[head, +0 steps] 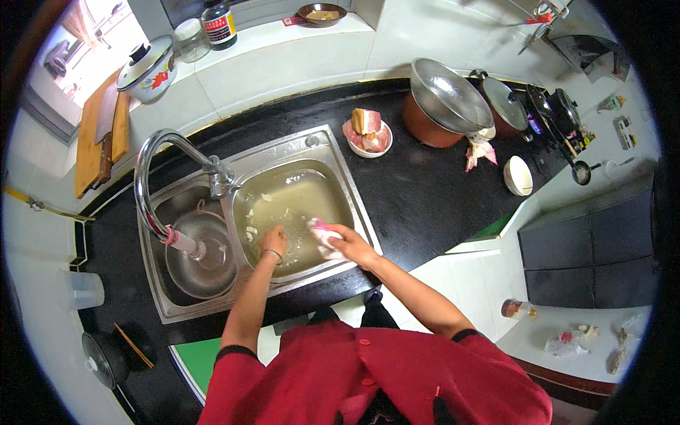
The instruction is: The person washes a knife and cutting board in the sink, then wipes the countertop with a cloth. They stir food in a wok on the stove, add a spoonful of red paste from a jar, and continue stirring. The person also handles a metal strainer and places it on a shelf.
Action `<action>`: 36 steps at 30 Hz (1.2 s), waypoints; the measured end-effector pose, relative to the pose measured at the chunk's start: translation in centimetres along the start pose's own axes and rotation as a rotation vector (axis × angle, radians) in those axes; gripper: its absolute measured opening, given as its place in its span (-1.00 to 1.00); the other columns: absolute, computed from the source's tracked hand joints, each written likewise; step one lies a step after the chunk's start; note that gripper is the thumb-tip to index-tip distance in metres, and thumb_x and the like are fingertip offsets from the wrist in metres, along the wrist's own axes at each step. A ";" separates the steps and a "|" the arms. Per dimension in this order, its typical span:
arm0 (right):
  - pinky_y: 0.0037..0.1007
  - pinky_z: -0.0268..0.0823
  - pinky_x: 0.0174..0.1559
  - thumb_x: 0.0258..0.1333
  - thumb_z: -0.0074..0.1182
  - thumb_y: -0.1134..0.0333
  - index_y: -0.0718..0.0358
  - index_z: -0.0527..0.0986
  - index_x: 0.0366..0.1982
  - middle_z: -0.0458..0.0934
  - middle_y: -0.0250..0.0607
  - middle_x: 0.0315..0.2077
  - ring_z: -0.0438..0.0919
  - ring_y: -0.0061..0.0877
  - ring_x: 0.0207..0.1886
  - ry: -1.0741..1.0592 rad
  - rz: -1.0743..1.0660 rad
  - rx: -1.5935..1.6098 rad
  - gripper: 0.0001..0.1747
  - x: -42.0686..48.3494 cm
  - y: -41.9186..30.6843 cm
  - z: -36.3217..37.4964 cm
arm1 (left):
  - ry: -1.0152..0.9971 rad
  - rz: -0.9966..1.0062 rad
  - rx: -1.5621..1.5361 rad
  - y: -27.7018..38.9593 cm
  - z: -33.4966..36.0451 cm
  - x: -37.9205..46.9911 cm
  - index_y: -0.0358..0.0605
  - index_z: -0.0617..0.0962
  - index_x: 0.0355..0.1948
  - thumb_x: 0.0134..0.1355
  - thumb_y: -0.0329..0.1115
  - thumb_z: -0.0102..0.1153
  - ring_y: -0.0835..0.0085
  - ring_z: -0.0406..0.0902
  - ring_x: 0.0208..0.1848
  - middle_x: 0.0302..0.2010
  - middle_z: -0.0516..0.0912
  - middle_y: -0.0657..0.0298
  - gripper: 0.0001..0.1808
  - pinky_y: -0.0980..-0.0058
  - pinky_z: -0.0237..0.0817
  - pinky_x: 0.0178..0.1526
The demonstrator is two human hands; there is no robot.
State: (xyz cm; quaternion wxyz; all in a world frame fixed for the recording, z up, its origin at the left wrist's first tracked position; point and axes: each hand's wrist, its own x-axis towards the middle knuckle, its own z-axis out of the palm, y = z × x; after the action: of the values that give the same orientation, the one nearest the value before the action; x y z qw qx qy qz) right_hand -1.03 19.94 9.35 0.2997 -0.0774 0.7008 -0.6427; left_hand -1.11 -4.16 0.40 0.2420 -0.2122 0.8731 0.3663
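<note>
My right hand (353, 247) grips a bunched pink-and-white cloth (325, 235) over the near right part of the right sink basin (346, 197). My left hand (273, 240) is at the cloudy water (313, 192) in that basin, its wrist wearing a bracelet. Its fingers are curled and partly hidden, so I cannot tell whether they hold anything. Pale scraps (251, 231) and bubbles float near it. A chrome faucet (142, 183) arches over the left basin, where a round metal pan or basin (183, 271) sits under its pink-ringed spout end.
Behind the sink's right corner stands a bowl of raw meat (366, 127). A metal basin (451, 93) tops a brown pot (433, 125); another cloth (481, 154) and a white bowl (517, 176) lie right. A cleaver (108, 114) leans on cutting boards (87, 154). Chopsticks (134, 345) lie left.
</note>
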 end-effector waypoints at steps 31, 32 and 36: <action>-0.47 0.41 -0.19 0.04 0.12 0.29 0.21 0.39 -0.03 0.54 -0.36 -0.22 0.52 -0.60 -0.25 -0.287 0.110 0.605 -0.58 11.1 -2.4 3.8 | -0.479 -0.198 -1.617 6.8 -5.4 -6.2 0.08 0.52 -0.28 0.01 -0.14 0.18 0.39 0.45 -0.24 -0.28 0.55 0.37 -0.75 0.38 0.27 -0.22; -0.45 0.41 -0.17 0.07 0.07 0.22 0.13 0.36 0.01 0.53 -0.32 -0.18 0.51 -0.56 -0.21 -0.386 0.160 0.901 -0.56 10.5 -2.0 5.0 | -0.598 -0.134 -1.727 7.2 -5.6 -6.7 0.01 0.51 -0.28 -0.01 -0.29 0.15 0.42 0.45 -0.23 -0.26 0.55 0.33 -0.77 0.44 0.29 -0.22; -0.38 0.36 -0.05 0.13 -0.01 0.17 0.02 0.20 0.16 0.49 -0.15 -0.11 0.48 -0.46 -0.09 -0.666 -0.114 1.208 -0.45 8.4 -2.9 6.8 | -0.627 -0.153 -2.089 8.2 -4.7 -7.9 -0.15 0.48 -0.27 0.10 -0.32 0.04 0.42 0.44 -0.30 -0.36 0.52 0.23 -0.81 0.54 0.33 -0.32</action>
State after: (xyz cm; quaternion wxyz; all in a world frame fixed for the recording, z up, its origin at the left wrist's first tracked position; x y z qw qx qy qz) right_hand -5.08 9.46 9.40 0.4551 -0.1270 0.0853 -0.8772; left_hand -0.63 -0.87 12.25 0.1763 -0.2637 0.0158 0.9482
